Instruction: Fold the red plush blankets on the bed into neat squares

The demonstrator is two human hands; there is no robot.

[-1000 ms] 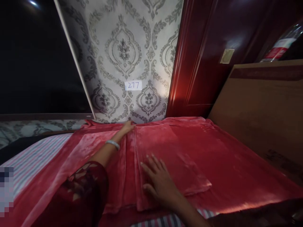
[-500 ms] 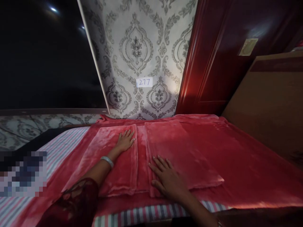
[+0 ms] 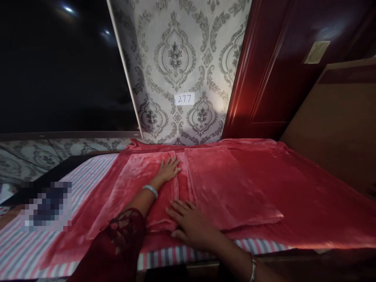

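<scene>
Red plush blanket [image 3: 296, 199]: lay under both hands' fingers.
Left hand [image 3: 169, 170]: fingers were splayed on the left fold [image 3: 139, 168], gripping nothing.
Gap between folds [image 3: 182, 184]: ran lengthwise away from the right fingers, just right of the left fingers.
Right hand [image 3: 198, 227]: fingers were spread across its near end, gripping nothing; nearer the right fold [image 3: 232, 188].

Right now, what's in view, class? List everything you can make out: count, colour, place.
Plush cloth: seemingly one, red, spread in front
Striped cloth: one, white, pink and grey, beneath it
Screen: one, black, upper left
Wallpaper: one stretch, pale and grey, behind
Paper label: one, white, on the wallpaper
Panel: one, dark red, right
Switch plate: one, yellowish, on the panel
Box: one, brown, far right
Bracelets: two, silvery, one per wrist
Sleeve: one, dark red, left
Left hand: one, on the plush cloth
Right hand: one, nearer, same cloth
</scene>
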